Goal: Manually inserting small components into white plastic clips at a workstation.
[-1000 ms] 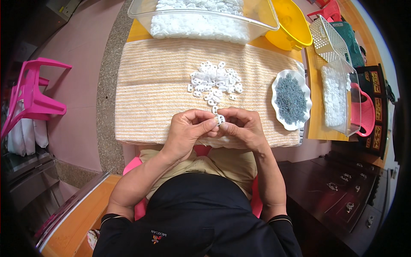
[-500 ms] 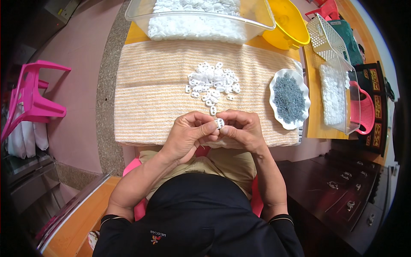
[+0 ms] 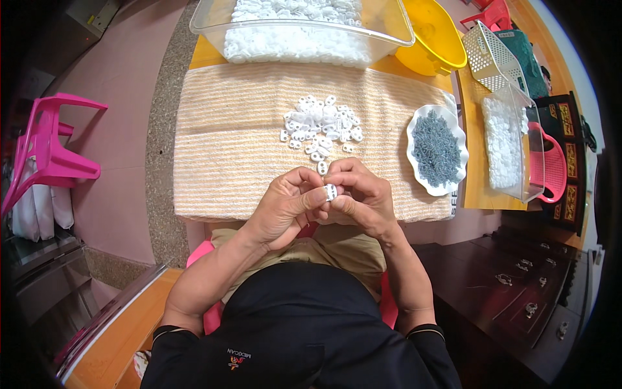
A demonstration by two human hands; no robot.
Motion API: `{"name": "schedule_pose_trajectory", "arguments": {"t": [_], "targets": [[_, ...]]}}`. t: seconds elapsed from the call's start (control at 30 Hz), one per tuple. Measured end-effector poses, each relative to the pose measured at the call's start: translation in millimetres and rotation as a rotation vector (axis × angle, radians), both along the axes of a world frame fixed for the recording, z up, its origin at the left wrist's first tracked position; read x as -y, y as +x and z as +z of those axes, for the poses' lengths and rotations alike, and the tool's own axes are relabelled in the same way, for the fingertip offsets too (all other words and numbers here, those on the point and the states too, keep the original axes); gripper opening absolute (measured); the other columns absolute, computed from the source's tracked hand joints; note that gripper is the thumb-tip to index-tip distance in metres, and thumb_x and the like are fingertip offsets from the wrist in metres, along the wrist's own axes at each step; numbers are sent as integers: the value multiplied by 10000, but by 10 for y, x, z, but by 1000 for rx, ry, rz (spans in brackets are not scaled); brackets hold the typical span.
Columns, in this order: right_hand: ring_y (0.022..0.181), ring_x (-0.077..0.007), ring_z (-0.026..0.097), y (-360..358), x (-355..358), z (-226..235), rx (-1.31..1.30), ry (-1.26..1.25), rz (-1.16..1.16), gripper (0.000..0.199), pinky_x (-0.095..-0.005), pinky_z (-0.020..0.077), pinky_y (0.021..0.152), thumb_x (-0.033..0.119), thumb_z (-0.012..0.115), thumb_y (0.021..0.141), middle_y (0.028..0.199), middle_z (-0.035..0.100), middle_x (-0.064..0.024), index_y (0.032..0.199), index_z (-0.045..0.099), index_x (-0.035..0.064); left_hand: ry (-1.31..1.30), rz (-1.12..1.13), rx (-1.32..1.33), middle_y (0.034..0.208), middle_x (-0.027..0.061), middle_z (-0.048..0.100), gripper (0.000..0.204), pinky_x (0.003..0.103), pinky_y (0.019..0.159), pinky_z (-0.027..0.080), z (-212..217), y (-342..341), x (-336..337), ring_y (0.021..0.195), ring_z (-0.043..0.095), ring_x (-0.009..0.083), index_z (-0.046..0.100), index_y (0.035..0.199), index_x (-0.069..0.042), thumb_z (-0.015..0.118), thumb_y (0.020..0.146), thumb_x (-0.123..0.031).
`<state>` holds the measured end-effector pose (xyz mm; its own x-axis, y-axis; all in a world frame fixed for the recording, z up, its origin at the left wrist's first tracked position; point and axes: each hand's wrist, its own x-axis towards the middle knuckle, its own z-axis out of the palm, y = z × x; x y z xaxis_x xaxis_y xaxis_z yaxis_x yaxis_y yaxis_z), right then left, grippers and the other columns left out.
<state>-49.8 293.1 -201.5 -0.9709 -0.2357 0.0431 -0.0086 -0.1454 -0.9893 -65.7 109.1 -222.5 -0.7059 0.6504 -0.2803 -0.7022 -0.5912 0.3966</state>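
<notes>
A small white plastic piece with two dark holes (image 3: 331, 192) is pinched between the thumbs and fingers of both hands, just over the near edge of the towel. My left hand (image 3: 289, 206) closes on it from the left, and my right hand (image 3: 363, 200) from the right. One loose white piece (image 3: 322, 168) lies on the towel just beyond my fingertips. Farther off is a pile of similar white two-holed pieces (image 3: 319, 123), with some translucent ones among them. Whether anything smaller sits inside my fingers is hidden.
A striped towel (image 3: 220, 142) covers the table. At the right stands a scalloped white dish (image 3: 413, 155) of small grey-blue metallic-looking parts. A clear bin (image 3: 389, 37) of white pieces and a yellow basin (image 3: 447, 39) stand behind. A pink stool (image 3: 58, 146) is at left.
The white piece has turned slightly and shifted a little left between my fingers. My right hand has moved slightly left with it; the pile stays as it was.
</notes>
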Motion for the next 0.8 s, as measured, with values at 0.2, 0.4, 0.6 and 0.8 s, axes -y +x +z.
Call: {"name": "schedule_pose_trajectory", "arguments": {"t": [0.2, 0.4, 0.6, 0.8], "targets": [[854, -150, 561, -13, -26, -33, -229, 191, 9, 285, -265, 460, 770, 108, 715, 828, 1019, 614, -139, 1076, 654, -18, -3, 11, -34, 853, 75, 641, 136, 238, 647, 561, 40, 0, -25, 706, 644, 132, 556, 917, -57, 681, 870, -82], [891, -165, 575, 9, 20, 36, -206, 181, -5, 274, -280, 466, 788, 70, 698, 833, 1040, 612, -150, 1088, 647, -16, -44, 82, -89, 808, 57, 634, 118, 244, 622, 545, 42, 32, -69, 673, 623, 117, 566, 873, -47, 683, 867, -61], [937, -177, 578, -3, -47, 11, -175, 140, 13, 228, -298, 467, 808, 9, 692, 826, 1035, 608, -141, 1043, 633, -30, -98, 79, -95, 909, 77, 664, 97, 236, 641, 554, 39, 37, -83, 758, 637, 114, 579, 923, -43, 660, 888, -84], [825, -79, 596, -57, -175, 140, 120, 360, -109, 119, -228, 488, 738, 9, 667, 862, 889, 640, -27, 971, 633, -23, -126, 67, -7, 928, 75, 668, 136, 241, 698, 558, 219, 76, -141, 786, 646, 121, 596, 1018, -30, 639, 906, -92]]}}
